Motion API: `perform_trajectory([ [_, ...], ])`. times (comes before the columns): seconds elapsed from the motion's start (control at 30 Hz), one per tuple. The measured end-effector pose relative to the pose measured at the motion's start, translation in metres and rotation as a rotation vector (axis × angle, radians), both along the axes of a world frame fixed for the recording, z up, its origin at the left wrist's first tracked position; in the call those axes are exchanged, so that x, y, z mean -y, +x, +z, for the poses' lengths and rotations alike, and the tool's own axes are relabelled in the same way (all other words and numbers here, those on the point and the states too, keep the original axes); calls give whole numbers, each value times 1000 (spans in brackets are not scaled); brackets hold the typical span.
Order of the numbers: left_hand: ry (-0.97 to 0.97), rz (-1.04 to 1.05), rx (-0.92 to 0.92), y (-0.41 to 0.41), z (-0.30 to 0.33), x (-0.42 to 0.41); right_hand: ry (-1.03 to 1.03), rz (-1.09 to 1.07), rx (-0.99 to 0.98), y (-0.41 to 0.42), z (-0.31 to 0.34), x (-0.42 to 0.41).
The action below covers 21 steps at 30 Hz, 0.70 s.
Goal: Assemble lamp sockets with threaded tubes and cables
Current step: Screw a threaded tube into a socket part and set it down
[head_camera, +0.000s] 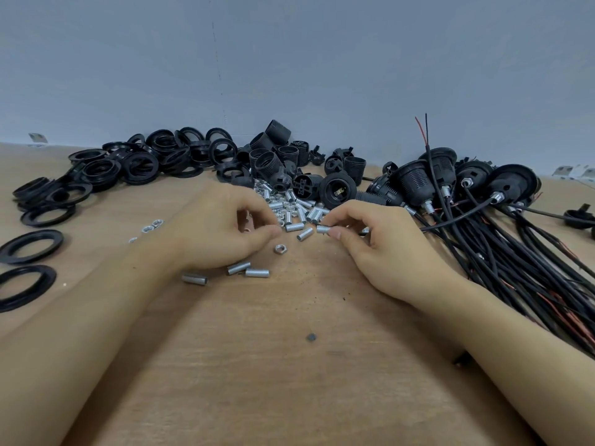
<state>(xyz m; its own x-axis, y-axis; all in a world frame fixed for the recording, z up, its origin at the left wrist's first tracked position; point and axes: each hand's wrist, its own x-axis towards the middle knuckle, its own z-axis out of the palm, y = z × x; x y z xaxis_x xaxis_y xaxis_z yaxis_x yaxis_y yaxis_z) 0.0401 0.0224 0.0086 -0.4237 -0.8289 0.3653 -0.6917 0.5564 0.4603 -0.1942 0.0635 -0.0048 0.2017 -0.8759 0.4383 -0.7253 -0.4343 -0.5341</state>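
My right hand pinches a short silver threaded tube between thumb and forefinger, just above the wooden table. My left hand hovers at the near edge of the pile of tubes and nuts, its fingers curled with thumb and fingertips close together; whether it holds anything cannot be made out. A loose hex nut lies between the hands. Three tubes lie under the left wrist. Black socket bodies are heaped behind the pile. Finished sockets with black cables lie to the right.
A heap of black threaded rings fills the back left, and single rings lie at the left edge. A few nuts sit left of the left hand. A grey wall rises behind the table.
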Motion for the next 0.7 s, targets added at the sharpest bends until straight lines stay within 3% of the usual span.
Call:
perform_trajectory([
  [0.2,81,-81,149,-10,-3,-3,-13,6,3,0,-1,0],
  [0.3,98,-72,180,-7,-2,-3,61,25,183,0,0,2],
  [0.37,90,-104,118,-8,-2,-5,92,43,299,0,1,2],
  [0.47,123,-175,-133,-14,1,-10,107,85,413,0,5,0],
  [0.7,114,-150,0,-13,-3,-9,119,62,402,1,6,-1],
])
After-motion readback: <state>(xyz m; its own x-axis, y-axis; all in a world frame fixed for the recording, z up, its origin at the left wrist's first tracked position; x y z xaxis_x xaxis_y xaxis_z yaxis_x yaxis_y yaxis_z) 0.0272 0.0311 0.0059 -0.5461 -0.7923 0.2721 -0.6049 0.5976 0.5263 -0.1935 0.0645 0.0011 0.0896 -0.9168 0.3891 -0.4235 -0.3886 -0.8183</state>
